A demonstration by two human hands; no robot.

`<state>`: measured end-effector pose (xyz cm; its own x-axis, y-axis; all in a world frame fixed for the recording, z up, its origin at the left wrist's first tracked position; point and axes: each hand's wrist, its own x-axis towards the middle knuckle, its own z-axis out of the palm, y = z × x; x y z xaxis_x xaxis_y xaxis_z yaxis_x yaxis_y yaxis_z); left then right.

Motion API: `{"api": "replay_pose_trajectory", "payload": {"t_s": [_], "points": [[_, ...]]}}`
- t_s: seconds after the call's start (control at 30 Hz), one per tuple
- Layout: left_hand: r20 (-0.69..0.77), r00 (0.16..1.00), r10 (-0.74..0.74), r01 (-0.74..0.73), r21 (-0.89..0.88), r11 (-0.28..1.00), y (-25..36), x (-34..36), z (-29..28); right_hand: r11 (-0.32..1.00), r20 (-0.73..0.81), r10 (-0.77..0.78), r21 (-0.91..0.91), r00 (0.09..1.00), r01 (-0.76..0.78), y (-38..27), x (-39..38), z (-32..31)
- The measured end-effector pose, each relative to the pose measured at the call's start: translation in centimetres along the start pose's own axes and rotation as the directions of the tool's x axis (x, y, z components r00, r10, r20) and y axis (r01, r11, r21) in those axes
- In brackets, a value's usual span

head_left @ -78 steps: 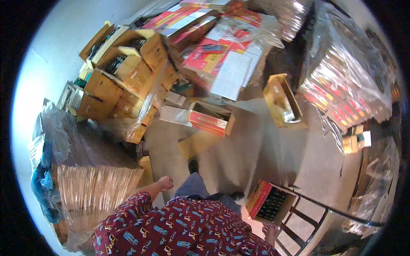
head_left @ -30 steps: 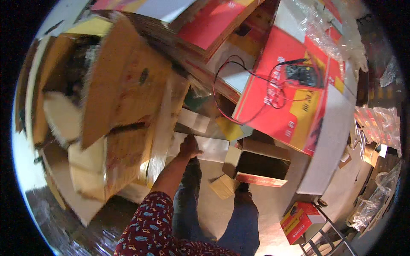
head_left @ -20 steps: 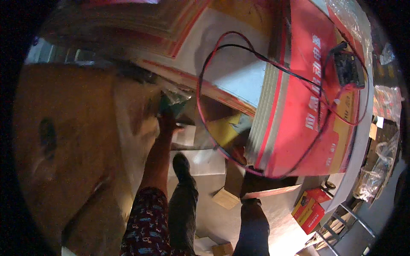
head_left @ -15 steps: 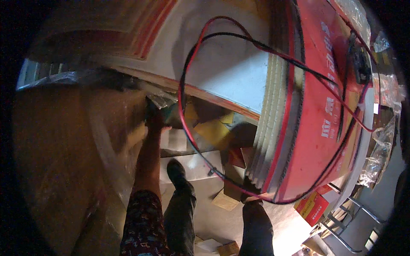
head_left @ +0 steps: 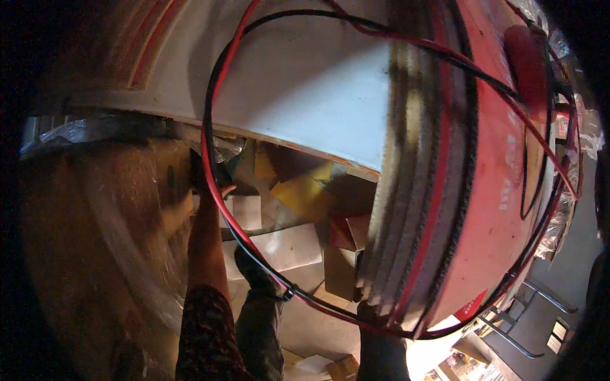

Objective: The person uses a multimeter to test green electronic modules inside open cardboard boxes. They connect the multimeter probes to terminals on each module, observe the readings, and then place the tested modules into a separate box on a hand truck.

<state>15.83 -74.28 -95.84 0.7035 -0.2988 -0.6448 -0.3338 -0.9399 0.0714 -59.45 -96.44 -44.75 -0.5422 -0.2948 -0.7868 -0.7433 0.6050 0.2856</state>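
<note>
My left hand (head_left: 213, 181) reaches away from me, in deep shadow beside a large brown, film-wrapped surface (head_left: 121, 222). Its thumb side catches some light, but the other fingers are too dark to read, so I cannot tell whether it holds anything. Crumpled clear plastic (head_left: 229, 147) lies just beyond it. A loop of red and black cable (head_left: 208, 120) hangs across the view and passes in front of the hand. My right hand cannot be made out. At the upper right is a blurred dark red rounded shape (head_left: 528, 73) that I cannot identify.
A white panel (head_left: 305, 89) extends above the floor. To its right stands a stack of layered boards (head_left: 406, 190) with a red printed face (head_left: 489, 171). Cartons (head_left: 289, 247) and yellow pieces (head_left: 302, 190) lie below. A metal-tube frame (head_left: 521, 317) is at lower right.
The whole view has shifted, and the cable loop sits farther left and lower. My left hand appears slightly farther left. The dark red shape now shows at upper right.
</note>
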Motion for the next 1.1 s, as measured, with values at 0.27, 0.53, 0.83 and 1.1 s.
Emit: {"api": "replay_pose_trajectory", "payload": {"t_s": [0.27, 0.53, 0.83, 1.1], "points": [[0.214, 0.967, -0.136, 0.251, -0.876, 0.411, 0.4, -15.7, 5.7, 0.989, -0.003, -0.149, -0.014, 0.989, 0.149, -2.0, 1.7, -7.1], [0.609, 0.735, 0.300, 0.656, -0.525, -0.542, 13.4, -49.4, -6.2, 0.651, -0.046, -0.755, 0.064, 0.654, 0.756, -16.4, -3.5, -2.7], [0.178, 0.806, 0.564, 0.176, -0.983, 0.058, 11.2, -63.7, -34.3, 0.777, 0.782, -0.604, 0.536, 0.151, 0.331, -27.3, -34.8, 7.5], [-0.155, 0.852, 0.500, -0.365, -0.860, 0.356, 10.2, -60.7, -54.4, 0.106, 0.618, -0.734, 0.515, -0.282, 0.851, -34.9, -51.5, 3.8]]}}
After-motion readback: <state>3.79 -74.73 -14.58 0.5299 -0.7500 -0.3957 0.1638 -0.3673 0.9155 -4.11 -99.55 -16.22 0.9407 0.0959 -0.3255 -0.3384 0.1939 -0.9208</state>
